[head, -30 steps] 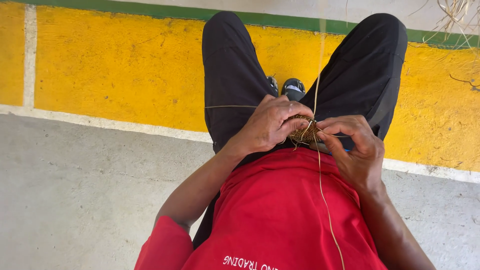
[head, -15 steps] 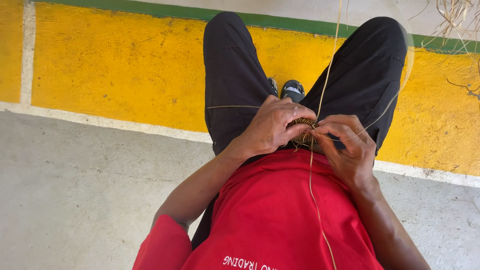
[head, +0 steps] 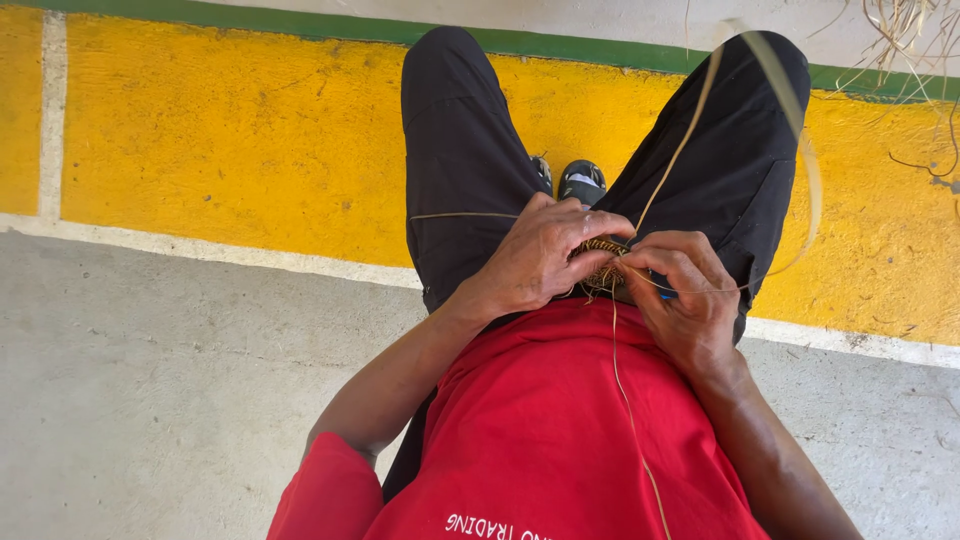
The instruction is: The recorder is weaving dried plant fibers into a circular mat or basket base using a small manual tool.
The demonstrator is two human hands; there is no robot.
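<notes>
Yellow paint covers the ground (head: 230, 150) across the top of my view, edged by a green stripe (head: 300, 22) at 12 o'clock and a pale line (head: 200, 250) below it, with bare grey concrete (head: 150, 400) filling everything from 7 to 9 o'clock. I am looking straight down over a red shirt (head: 540, 420) and two knees in black trousers (head: 460, 150) that splay toward 11 and 1 o'clock. Between them, a dark shoe (head: 582, 182) peeks out.

Both hands meet near the centre of the view, just above the shirt. My left hand (head: 540, 255) comes in from 7 o'clock, its fingers curled together and pinched on a small woven bundle of straw-coloured fibre (head: 603, 262). My right hand (head: 685, 295) comes in from 5 o'clock, its fingers bent and closed on the same bundle from the other side, so the two hands touch around it. I cannot tell how much of the bundle is hidden under the fingers.

One long fibre strand (head: 680, 150) rises from the bundle toward 1 o'clock and loops back over the right knee. Another thin strand (head: 625, 400) trails down the shirt toward 6 o'clock. Loose dry fibres (head: 905, 30) lie at 1 o'clock by the green stripe.
</notes>
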